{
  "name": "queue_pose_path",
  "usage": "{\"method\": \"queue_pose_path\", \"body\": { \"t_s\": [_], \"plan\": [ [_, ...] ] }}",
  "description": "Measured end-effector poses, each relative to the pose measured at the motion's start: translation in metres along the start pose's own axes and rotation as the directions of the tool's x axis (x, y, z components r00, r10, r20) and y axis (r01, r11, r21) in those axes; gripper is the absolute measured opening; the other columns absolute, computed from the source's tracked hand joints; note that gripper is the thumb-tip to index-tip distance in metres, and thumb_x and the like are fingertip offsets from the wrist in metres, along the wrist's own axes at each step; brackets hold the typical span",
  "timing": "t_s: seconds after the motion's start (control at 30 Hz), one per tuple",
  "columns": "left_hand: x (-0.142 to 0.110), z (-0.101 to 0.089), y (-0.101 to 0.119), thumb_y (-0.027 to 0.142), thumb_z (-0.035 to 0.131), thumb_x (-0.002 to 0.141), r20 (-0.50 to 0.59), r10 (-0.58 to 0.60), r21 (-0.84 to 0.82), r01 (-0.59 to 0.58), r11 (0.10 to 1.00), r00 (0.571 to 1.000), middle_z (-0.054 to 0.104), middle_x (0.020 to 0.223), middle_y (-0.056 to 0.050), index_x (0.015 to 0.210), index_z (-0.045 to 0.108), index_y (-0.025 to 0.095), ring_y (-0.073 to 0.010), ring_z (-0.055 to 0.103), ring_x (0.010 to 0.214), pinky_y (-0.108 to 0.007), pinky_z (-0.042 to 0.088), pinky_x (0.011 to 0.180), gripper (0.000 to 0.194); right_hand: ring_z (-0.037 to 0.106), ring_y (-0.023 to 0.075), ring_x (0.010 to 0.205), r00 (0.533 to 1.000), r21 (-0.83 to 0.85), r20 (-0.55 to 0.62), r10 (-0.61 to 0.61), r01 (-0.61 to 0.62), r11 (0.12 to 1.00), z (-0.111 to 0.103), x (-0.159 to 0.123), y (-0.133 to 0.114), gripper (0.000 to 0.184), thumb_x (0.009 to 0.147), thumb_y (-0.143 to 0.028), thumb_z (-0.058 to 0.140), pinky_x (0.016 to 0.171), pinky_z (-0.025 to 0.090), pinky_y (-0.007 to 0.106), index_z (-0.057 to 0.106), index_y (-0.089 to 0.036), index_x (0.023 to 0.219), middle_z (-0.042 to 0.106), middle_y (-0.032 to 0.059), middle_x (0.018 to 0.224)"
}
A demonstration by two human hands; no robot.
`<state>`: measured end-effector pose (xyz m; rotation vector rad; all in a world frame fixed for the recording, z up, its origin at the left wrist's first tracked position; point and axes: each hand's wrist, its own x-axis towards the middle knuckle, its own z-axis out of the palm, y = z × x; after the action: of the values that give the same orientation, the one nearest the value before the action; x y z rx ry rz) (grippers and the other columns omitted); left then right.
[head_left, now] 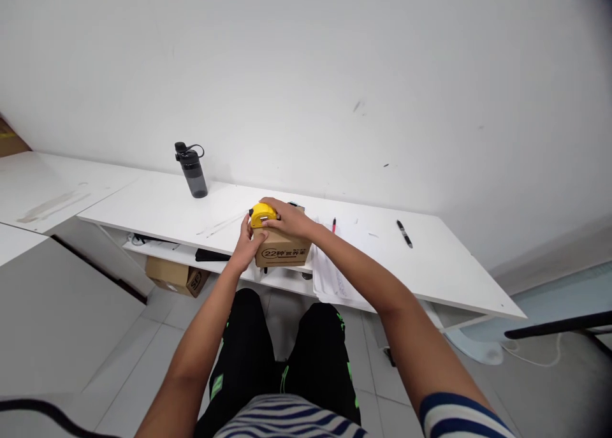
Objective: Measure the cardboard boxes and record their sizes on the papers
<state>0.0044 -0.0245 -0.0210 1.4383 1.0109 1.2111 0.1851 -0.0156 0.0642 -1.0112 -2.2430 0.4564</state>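
The right hand (285, 219) has its grip closed over a yellow tape measure (261, 215), which sits at the top of a brown carton (285, 249), toward eleven o'clock. The left hand (247, 248) is at the carton's nine o'clock side, fingertips near the tape's black end; I cannot tell how tight its grip is. From the carton, on the white bench (444, 259), a bottle (195, 178) stands at ten, papers (329, 272) lie at four and a black marker (404, 233) at three.

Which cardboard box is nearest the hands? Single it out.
The box printed "22", by the yellow tape measure; the box under the desk and the far-left one are farther.
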Motion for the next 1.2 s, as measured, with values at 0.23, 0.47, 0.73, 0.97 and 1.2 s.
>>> {"method": "queue_pose_path", "body": {
  "t_s": [0.23, 0.47, 0.73, 0.97, 1.2],
  "plan": [
    [-0.012, 0.014, 0.013, 0.040, 0.047, 0.092, -0.134, -0.009, 0.418, 0.064, 0.906, 0.991, 0.047, 0.151, -0.004, 0.157, 0.017, 0.034, -0.0335, 0.051, 0.132, -0.049, 0.039, 0.109, 0.072, 0.055, 0.0248, 0.120, 1.000, -0.083, -0.003, -0.003, 0.003, 0.997, 0.002, -0.003, 0.007, 0.053, 0.091, -0.040, 0.054, 0.099, 0.044, 0.042, 0.043, -0.027, 0.141, 0.057, 0.0078, 0.137],
    [-0.015, 0.016, 0.024, 0.042, 0.037, 0.095, -0.157, -0.067, 0.607, 0.149, 0.780, 0.985, 0.047, 0.152, -0.005, 0.156, 0.023, 0.031, -0.0343, 0.052, 0.132, -0.051, 0.042, 0.107, 0.063, 0.057, 0.0268, 0.115, 0.999, -0.100, 0.034, 0.039, -0.036, 0.994, -0.012, -0.011, 0.009, 0.053, 0.089, -0.038, 0.056, 0.097, 0.044, 0.044, 0.046, -0.028, 0.140, 0.060, 0.0078, 0.134],
    [-0.010, 0.019, 0.021, 0.038, 0.040, 0.095, -0.136, -0.011, 0.549, 0.085, 0.832, 0.991, 0.031, 0.161, -0.002, 0.155, 0.028, 0.024, -0.0262, 0.032, 0.147, -0.042, 0.026, 0.122, 0.063, 0.061, 0.0259, 0.108, 0.973, 0.020, -0.020, 0.230, -0.230, 0.973, -0.071, -0.076, 0.040, 0.050, 0.081, -0.035, 0.064, 0.091, 0.051, 0.044, 0.056, -0.031, 0.129, 0.063, 0.0040, 0.128],
    [-0.004, 0.018, 0.014, 0.038, 0.041, 0.095, -0.130, 0.001, 0.500, 0.065, 0.863, 0.991, 0.034, 0.160, -0.002, 0.155, 0.029, 0.026, -0.0269, 0.034, 0.146, -0.044, 0.026, 0.122, 0.062, 0.063, 0.0247, 0.103, 0.922, 0.063, -0.072, 0.381, -0.377, 0.924, -0.094, -0.119, 0.057, 0.052, 0.076, -0.034, 0.067, 0.095, 0.051, 0.048, 0.057, -0.030, 0.127, 0.064, 0.0035, 0.124],
    [-0.003, 0.017, 0.011, 0.039, 0.045, 0.093, -0.147, 0.002, 0.433, 0.063, 0.899, 0.989, 0.039, 0.157, -0.002, 0.153, 0.032, 0.028, -0.0285, 0.038, 0.143, -0.045, 0.027, 0.122, 0.062, 0.058, 0.0275, 0.114, 0.930, 0.076, -0.131, 0.343, -0.336, 0.939, -0.082, -0.095, 0.055, 0.059, 0.075, -0.037, 0.068, 0.097, 0.049, 0.050, 0.056, -0.030, 0.132, 0.057, 0.0053, 0.138]
  ]
}}
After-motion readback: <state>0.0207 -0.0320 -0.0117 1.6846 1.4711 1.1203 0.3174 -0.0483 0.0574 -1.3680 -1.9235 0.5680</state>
